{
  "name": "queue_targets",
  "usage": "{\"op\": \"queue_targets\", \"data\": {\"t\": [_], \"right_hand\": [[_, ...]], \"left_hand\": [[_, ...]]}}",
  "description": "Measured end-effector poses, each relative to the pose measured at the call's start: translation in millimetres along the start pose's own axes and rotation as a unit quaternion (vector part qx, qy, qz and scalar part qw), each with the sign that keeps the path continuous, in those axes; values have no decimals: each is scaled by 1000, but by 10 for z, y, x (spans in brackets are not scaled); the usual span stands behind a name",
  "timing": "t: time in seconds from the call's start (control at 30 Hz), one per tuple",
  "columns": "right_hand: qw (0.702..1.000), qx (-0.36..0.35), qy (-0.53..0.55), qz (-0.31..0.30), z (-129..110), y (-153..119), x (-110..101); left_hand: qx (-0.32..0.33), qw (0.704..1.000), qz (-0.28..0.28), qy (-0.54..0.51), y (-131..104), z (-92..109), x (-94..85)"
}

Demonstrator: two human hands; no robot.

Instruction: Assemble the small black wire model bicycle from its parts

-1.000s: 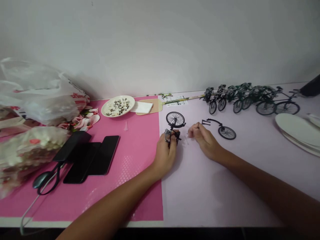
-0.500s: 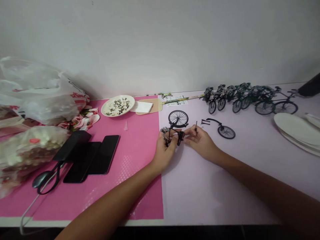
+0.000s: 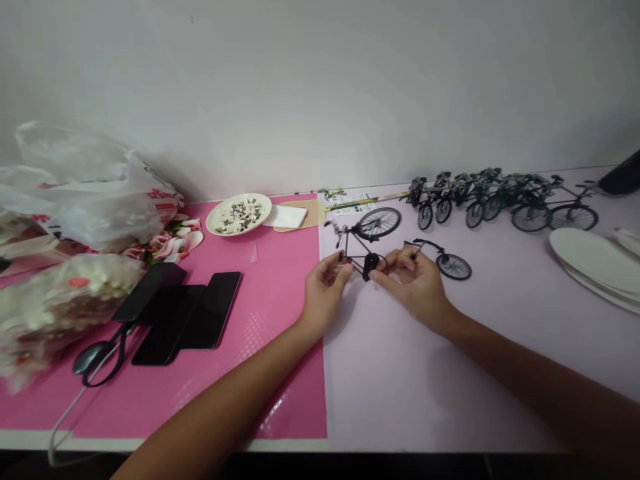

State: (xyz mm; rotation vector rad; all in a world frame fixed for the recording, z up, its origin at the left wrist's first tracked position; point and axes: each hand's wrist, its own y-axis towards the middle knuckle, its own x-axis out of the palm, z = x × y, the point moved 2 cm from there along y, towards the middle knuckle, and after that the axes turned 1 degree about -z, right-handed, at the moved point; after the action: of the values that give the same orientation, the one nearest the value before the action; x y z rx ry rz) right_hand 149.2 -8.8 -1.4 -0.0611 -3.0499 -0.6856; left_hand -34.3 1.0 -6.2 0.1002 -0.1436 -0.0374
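Note:
A black miniature bicycle frame point(image 3: 356, 259) with one wheel point(image 3: 379, 223) attached is held above the table between both hands. My left hand point(image 3: 327, 283) pinches its left end, near the small silvery parts. On the other side, my right hand point(image 3: 413, 283) grips it beside the dark round crank part point(image 3: 371, 263). A thin dark stick also shows at the right hand's fingers. Just behind that hand lies a loose black piece with a second wheel point(image 3: 454, 266).
Several assembled miniature bicycles point(image 3: 530, 207) stand along the wall at the right, near stacked white plates point(image 3: 590, 260). Leftward are a plate of small pieces point(image 3: 239, 215), two phones point(image 3: 213, 310), a black box point(image 3: 150, 291), flowers point(image 3: 175, 243) and plastic bags point(image 3: 100, 193).
The bicycle frame has turned, its wheel shifting right and its silvery parts rising at the left. My right hand has moved slightly right and now grips the frame.

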Motion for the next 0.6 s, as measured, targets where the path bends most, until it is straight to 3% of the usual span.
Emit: {"op": "queue_targets", "data": {"t": [0.13,0.27,0.4,0.6], "right_hand": [[995,-48,-84,33,-16,11,-54],[985,-56,-164,10,-6,-8,-46],[976,-76,-206,-10,-61,-51,-8],[960,-141,-238,-33,-145,-63,25]], "left_hand": [[62,995,38,74,-10,52,-36],[97,991,-28,92,-51,82,5],[96,990,-78,73,-93,75,51],[34,994,-78,74,-120,95,64]]}}
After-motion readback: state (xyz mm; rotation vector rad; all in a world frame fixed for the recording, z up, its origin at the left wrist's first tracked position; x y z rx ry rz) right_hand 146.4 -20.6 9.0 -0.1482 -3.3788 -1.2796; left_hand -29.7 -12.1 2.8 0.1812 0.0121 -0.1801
